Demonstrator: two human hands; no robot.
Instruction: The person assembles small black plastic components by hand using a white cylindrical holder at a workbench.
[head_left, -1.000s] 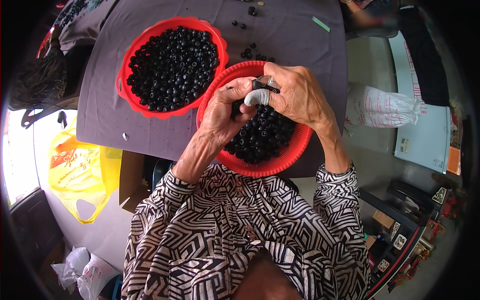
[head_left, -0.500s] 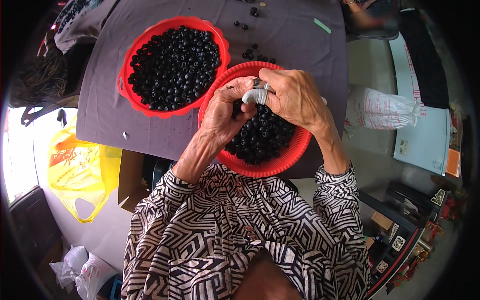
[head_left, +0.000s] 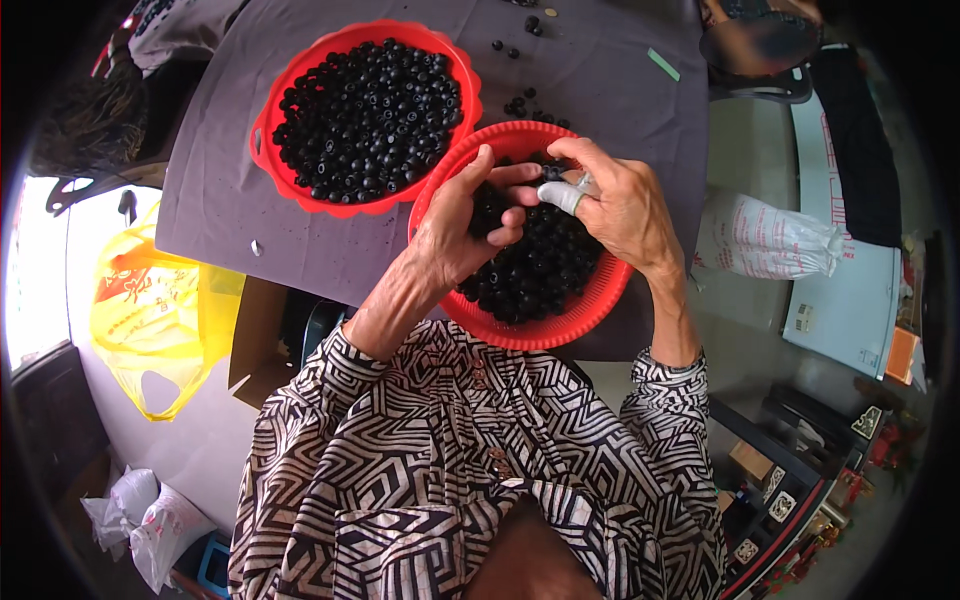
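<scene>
Head view: a grey cloth-covered table [head_left: 215, 215] spreads under a red basket [head_left: 608, 285]. Left of the basket hangs a yellow bag [head_left: 165, 320]; beyond it to the left sits a wavy-edged red bowl [head_left: 330, 206], filled with black pieces. Over the basket are both hands. The left hand [head_left: 455, 215] has its thumb apart and fingers loosely curled, not clenched. The right hand [head_left: 625, 205] bends its white-wrapped thumb toward its forefinger; I cannot tell whether they grasp anything. Small round black pieces [head_left: 530, 280] fill the basket, and several lie loose just beyond it.
</scene>
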